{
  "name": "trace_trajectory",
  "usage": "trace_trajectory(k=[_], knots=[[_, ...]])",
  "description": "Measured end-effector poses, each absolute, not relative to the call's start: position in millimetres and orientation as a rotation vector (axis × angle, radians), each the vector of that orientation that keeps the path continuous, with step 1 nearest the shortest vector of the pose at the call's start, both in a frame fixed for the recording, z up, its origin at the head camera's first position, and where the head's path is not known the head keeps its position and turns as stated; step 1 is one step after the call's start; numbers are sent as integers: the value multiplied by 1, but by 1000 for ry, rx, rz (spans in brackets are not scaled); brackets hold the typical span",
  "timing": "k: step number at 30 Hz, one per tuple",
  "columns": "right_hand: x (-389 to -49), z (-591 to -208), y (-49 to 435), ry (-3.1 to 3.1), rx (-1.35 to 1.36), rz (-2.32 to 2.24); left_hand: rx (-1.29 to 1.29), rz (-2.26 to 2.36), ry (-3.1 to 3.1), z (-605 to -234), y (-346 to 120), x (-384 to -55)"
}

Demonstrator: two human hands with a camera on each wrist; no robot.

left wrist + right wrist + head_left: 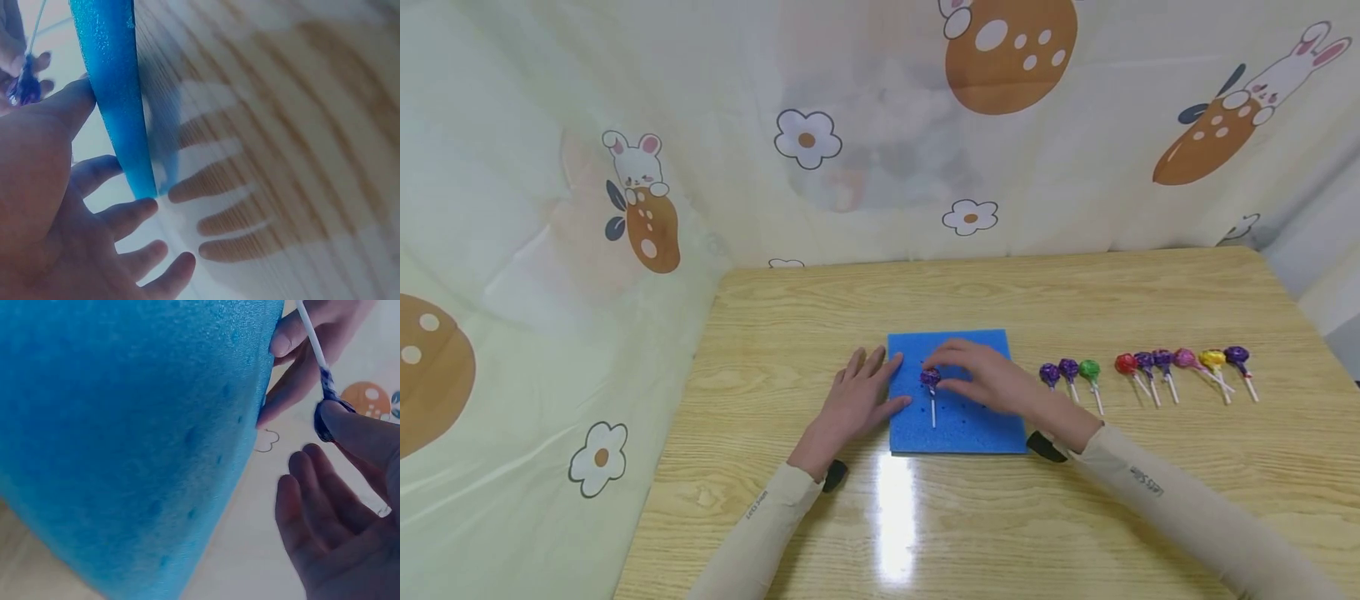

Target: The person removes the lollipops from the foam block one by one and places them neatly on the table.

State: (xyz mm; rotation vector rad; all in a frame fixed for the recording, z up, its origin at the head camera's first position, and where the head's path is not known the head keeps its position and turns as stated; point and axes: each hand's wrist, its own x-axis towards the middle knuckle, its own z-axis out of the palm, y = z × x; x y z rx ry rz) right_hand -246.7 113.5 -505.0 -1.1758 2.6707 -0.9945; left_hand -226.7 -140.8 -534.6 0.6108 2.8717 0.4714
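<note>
A lollipop in a purple wrapper (930,377) is upright over a blue foam board (917,437), its white stick (312,339) pointing down. My right hand (988,379) pinches the wrapped head between thumb and index finger, while its other fingers stay off it in the right wrist view. Small dark holes dot the foam's face. At the board's left edge my left hand (855,398) lies with fingers spread, and its thumb and fingertips touch the foam (115,81) in the left wrist view. Whether the stick's tip touches the foam cannot be told.
To the right of the board lie two purple lollipops (1068,368) and a green one (1089,372). Further right is a row with red (1126,363), purple, pink (1185,358) and yellow (1212,359) ones. A patterned curtain (880,183) hangs behind the wooden table (790,333).
</note>
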Motion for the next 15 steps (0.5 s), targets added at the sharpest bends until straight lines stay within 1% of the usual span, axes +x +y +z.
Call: trace_trajectory(k=[6, 15], knots=[[-248, -509, 124, 2541, -1046, -1064, 610, 463, 2874, -537, -141, -227], [-248, -513, 136, 2491, -1040, -1061, 598, 454, 2866, -536, -140, -227]])
